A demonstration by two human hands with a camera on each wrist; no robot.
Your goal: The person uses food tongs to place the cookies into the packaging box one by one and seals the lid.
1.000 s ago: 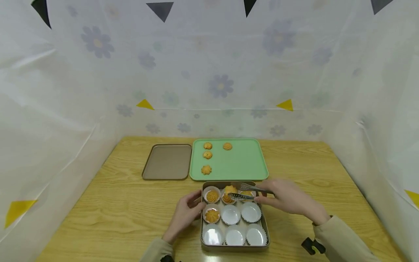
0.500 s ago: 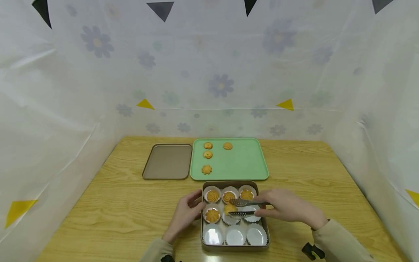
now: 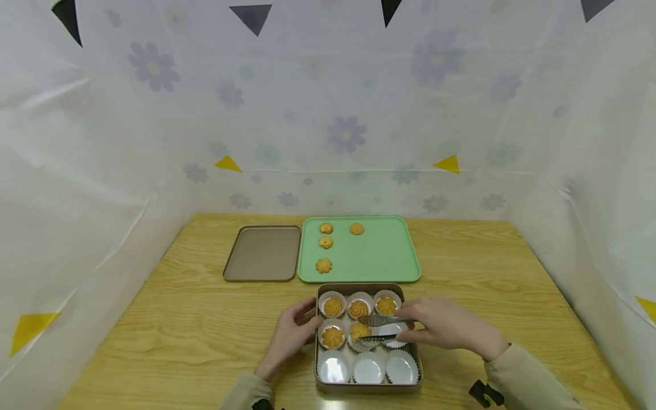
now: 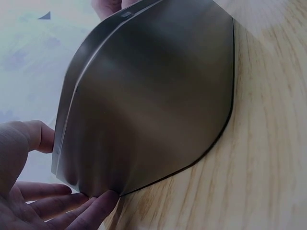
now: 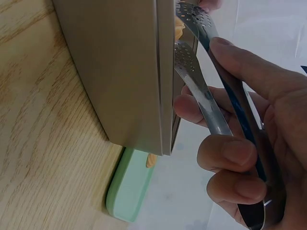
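My right hand (image 3: 448, 327) holds metal tongs (image 3: 378, 321) over the baking tin (image 3: 369, 389). The tongs' perforated tips lie on either side of a golden piped cookie (image 3: 360, 329) at the middle paper cup. In the right wrist view, thumb and curled fingers wrap the tongs (image 5: 240, 103). My left hand (image 3: 289, 339) touches the tin's left side; in the left wrist view its fairly straight fingers (image 4: 98, 208) rest against the tin wall (image 4: 148, 105), thumb at the rim. Three cookies sit in the back row's cups, and another cookie (image 3: 333, 337) in the middle row's left cup.
Behind the tin lies a green tray (image 3: 381, 250) with several cookies, among them a star-shaped one (image 3: 324, 265). A brown flat tray (image 3: 262, 253) stands to its left. White paper cups (image 3: 368, 368) line the tin's front row. The table (image 3: 205, 319) is wooden.
My right hand has moved the tongs and cookie from over the back row toward me, down to the middle cup. My left hand has stayed at the tin.
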